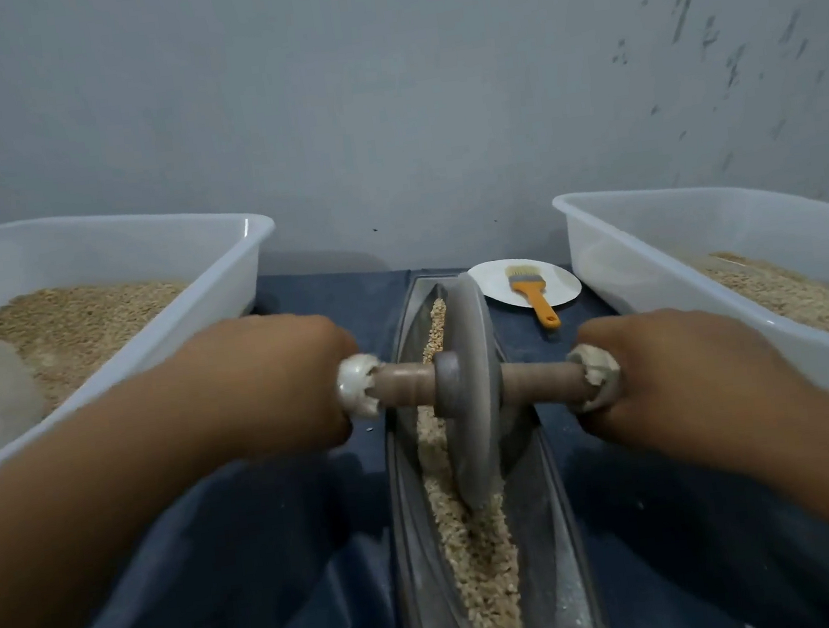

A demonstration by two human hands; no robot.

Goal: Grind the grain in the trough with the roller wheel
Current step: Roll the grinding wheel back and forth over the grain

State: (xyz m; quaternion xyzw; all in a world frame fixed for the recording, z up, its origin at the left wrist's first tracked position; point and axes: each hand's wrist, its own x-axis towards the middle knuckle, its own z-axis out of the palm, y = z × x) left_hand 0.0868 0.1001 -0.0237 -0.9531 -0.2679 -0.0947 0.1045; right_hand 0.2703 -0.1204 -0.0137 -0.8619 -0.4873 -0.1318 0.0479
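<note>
Both hands on axle (pixel 538 377) of roller wheel (pixel 469 380): left hand (pixel 275 381) fingers curled round left end, right hand (pixel 661 368) fingers wrapped on right end. Wheel upright btwn fists, standing in trough (pixel 407 495), grain (pixel 477 565) along groove, mostly nearer than knuckles. Brush (pixel 534 295) on plate (pixel 491 279) beyond right fingers.

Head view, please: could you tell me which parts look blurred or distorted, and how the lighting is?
Head view: dim, even light with a bluish cast; both forearms and the left hand and right hand are motion-smeared; the roller wheel and grain are soft; the wide angle bends the trough and tub rims; small glint on the left tub.
</note>
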